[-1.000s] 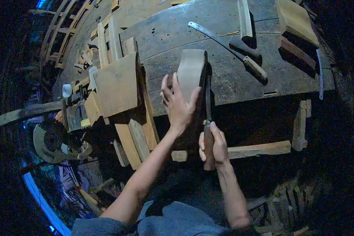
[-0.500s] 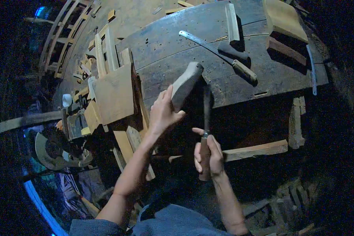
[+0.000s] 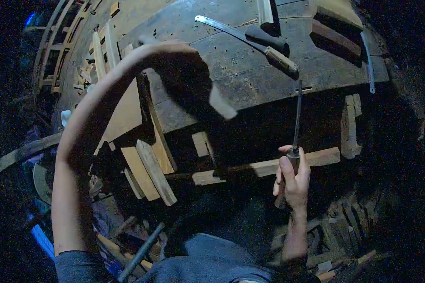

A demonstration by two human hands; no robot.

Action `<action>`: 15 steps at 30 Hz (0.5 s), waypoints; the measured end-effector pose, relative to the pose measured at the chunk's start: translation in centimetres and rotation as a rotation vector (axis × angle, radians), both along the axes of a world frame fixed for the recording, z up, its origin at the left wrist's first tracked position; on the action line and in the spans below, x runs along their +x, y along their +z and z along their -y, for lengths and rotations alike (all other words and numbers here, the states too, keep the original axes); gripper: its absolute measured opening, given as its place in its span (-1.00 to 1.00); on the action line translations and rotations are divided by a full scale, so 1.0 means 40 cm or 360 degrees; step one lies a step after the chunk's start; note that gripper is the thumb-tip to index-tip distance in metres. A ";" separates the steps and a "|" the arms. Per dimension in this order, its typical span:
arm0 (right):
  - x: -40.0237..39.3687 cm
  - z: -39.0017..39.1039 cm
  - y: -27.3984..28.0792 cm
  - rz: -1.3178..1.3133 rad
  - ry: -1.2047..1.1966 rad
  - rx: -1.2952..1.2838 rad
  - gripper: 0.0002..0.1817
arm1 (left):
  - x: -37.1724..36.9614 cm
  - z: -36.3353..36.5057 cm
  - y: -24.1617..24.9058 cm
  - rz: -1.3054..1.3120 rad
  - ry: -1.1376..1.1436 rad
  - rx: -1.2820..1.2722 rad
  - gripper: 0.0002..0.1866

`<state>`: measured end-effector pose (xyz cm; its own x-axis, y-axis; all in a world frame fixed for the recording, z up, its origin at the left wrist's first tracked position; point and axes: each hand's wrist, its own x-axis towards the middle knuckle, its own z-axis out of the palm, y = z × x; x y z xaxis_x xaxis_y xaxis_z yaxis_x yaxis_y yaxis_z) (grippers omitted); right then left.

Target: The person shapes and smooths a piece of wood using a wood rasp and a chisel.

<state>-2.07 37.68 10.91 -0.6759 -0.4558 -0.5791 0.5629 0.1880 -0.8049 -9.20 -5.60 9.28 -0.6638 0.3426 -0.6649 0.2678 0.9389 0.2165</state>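
My left arm is bent high over the bench, and my left hand [image 3: 193,61] is in deep shadow with its fingers mostly hidden. A pale end of the carved wooden piece [image 3: 223,104] sticks out below that hand, which grips it above the bench's front edge. At the right, my right hand [image 3: 294,181] is closed round the wooden handle of a long, narrow-bladed tool [image 3: 297,120]. Its blade points up and away, the tip beside a small slot in the bench top.
On the workbench [image 3: 245,85] lie a saw-like blade with a wooden handle [image 3: 281,61], a dark rounded piece [image 3: 267,38] and thick wood blocks [image 3: 335,40]. Boards [image 3: 156,172] lean at the left front. A wooden rail [image 3: 297,162] runs below the bench edge.
My left hand has swung up and turned over with the carved piece, whose pale end now points down to the right. My right hand has moved right with the tool, away from the piece.
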 end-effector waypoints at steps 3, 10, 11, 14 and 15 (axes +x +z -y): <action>0.002 -0.003 -0.004 -0.0095 0.0134 0.0187 -0.63 | 0.019 0.023 -0.011 -0.0246 -0.0206 0.0260 -0.33; 0.018 0.036 0.015 -0.0438 0.0570 0.0544 -0.61 | 0.096 -0.062 0.002 -0.0797 -0.0242 0.0090 -0.52; 0.020 0.041 0.016 -0.0438 0.0581 0.0546 -0.61 | 0.099 -0.066 0.004 -0.0797 -0.0232 0.0090 -0.52; 0.035 0.059 0.008 -0.0610 0.0667 0.0483 -0.65 | 0.123 -0.021 -0.031 -0.0790 0.0075 0.0274 -0.58; 0.037 0.065 0.004 -0.0607 0.0689 0.0477 -0.65 | 0.134 -0.022 -0.035 -0.0786 0.0096 0.0269 -0.58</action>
